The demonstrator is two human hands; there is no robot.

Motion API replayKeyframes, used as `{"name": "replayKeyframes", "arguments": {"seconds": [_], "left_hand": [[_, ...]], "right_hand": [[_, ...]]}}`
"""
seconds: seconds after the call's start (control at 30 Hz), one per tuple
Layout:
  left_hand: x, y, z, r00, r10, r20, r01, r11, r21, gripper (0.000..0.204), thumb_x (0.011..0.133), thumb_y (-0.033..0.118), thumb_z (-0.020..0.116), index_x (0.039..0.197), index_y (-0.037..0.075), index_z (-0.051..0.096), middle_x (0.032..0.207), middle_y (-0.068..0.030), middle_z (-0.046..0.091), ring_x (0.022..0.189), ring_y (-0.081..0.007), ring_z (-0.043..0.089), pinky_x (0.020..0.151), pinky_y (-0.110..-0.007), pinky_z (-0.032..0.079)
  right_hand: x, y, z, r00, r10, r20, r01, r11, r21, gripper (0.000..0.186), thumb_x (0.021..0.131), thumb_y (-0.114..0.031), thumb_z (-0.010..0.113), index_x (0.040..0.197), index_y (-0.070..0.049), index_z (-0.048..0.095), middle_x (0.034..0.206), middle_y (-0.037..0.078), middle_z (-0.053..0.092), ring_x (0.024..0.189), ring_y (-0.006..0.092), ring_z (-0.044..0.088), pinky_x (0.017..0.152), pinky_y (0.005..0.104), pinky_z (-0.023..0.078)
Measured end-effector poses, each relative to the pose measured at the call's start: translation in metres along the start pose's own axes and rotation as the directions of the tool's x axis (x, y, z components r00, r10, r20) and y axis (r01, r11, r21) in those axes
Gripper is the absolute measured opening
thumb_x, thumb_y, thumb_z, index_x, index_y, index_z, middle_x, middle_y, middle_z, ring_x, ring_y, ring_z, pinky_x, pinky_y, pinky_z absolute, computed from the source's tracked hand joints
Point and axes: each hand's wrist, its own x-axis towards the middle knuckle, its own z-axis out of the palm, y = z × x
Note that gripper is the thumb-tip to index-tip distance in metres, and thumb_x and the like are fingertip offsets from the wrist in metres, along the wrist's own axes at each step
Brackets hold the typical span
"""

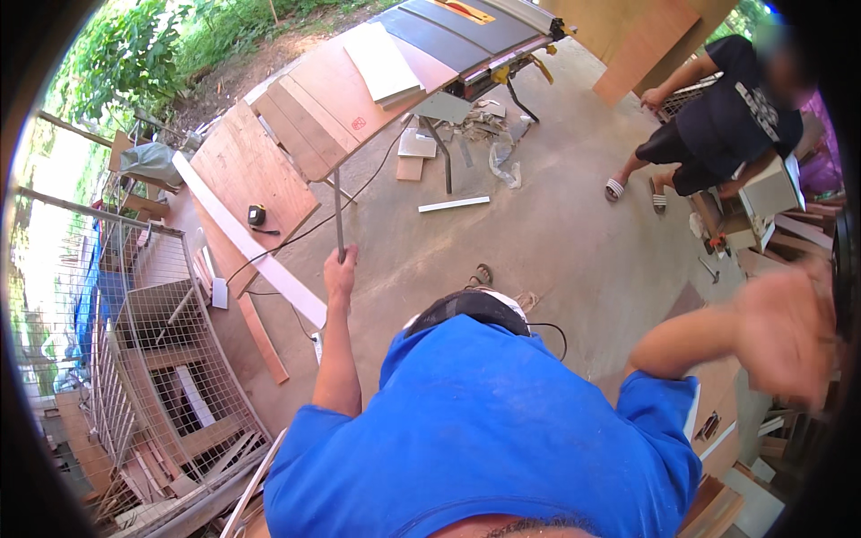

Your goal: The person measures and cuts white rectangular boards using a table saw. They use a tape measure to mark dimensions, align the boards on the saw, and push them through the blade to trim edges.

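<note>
- My left hand [341, 266], left of the frame's centre, has its fingers closed around a dark rod [338, 215].
- The rod runs upward to the near edge of a brown board [305, 125].
- My right hand [785, 336] is raised at the frame's right, blurred; I cannot tell whether its fingers are apart or together.
- Upper centre, a white panel [381, 63] lies beside the bench's grey top [430, 40].
- A tape measure [256, 215] sits on plywood [238, 166], left of the rod.
- Upper right, a co-worker [735, 117] bends forward.

Bright daylight, strongest at left; foliage [117, 81] partly blown out. Floor [574, 260] softly lit, shadows faint. Right fingers [810, 300] motion-blurred; co-worker's head [782, 63] smeared. Fisheye bends worktop [421, 42]; black rim swallows corners.
</note>
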Motion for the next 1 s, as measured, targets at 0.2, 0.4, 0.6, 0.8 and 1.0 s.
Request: {"name": "replayKeyframes", "arguments": {"seconds": [0.2, 0.4, 0.6, 0.8, 1.0], "left_hand": [[0.126, 0.034, 0.046, 0.999, -0.042, -0.004, 0.039, 0.972, -0.233, 0.040, 0.092, 0.042, 0.065, 0.100, 0.004, 0.072, 0.081, -0.0050, 0.067, 0.052, -0.0037, 0.041, 0.044, -0.023, 0.032], [0.263, 0.107, 0.065, 0.991, -0.092, 0.094, 0.110, 0.972, -0.208, 0.041, 0.090, 0.040, 0.065, 0.105, 0.002, 0.072, 0.088, -0.0072, 0.072, 0.064, -0.0120, 0.056, 0.052, -0.029, 0.043], [0.423, 0.141, 0.105, 0.997, 0.080, 0.018, -0.075, 0.976, -0.203, 0.046, 0.091, 0.039, 0.064, 0.115, 0.000, 0.069, 0.092, -0.0120, 0.069, 0.078, -0.0169, 0.066, 0.059, -0.033, 0.054], [0.477, 0.162, 0.145, 0.984, -0.004, 0.177, 0.054, 0.959, -0.277, 0.040, 0.096, 0.029, 0.060, 0.117, -0.005, 0.065, 0.091, -0.0140, 0.068, 0.072, -0.0204, 0.067, 0.056, -0.032, 0.058], [0.456, 0.185, 0.152, 0.936, -0.052, 0.347, 0.157, 0.946, -0.283, 0.034, 0.096, 0.022, 0.058, 0.102, -0.012, 0.064, 0.085, -0.0148, 0.066, 0.062, -0.0198, 0.066, 0.053, -0.032, 0.057]], "right_hand": [[-0.231, 0.182, 0.083, 0.306, 0.943, -0.132, -0.929, 0.265, -0.259, 0.030, 0.099, -0.029, 0.060, 0.118, -0.006, 0.062, 0.098, -0.003, 0.059, 0.083, 0.0052, 0.053, 0.075, 0.0212, 0.043], [-0.362, 0.251, 0.152, 0.043, 0.998, 0.049, -0.876, 0.061, -0.479, 0.034, 0.094, -0.030, 0.065, 0.110, 0.000, 0.068, 0.102, 0.007, 0.069, 0.092, 0.0145, 0.062, 0.085, 0.0295, 0.048], [-0.459, 0.373, 0.282, 0.054, 0.980, 0.193, -0.853, 0.146, -0.501, 0.036, 0.091, -0.032, 0.068, 0.108, 0.000, 0.069, 0.099, 0.014, 0.070, 0.089, 0.0203, 0.065, 0.082, 0.0323, 0.051], [-0.529, 0.492, 0.416, -0.061, 0.985, 0.162, -0.616, 0.090, -0.782, 0.053, 0.089, -0.047, 0.063, 0.119, -0.003, 0.066, 0.123, 0.022, 0.060, 0.115, 0.0358, 0.055, 0.100, 0.0425, 0.044], [-0.531, 0.496, 0.460, -0.189, 0.974, 0.127, -0.418, 0.038, -0.908, 0.057, 0.087, -0.049, 0.064, 0.125, -0.007, 0.063, 0.131, 0.023, 0.052, 0.125, 0.0407, 0.044, 0.105, 0.0487, 0.039]]}}
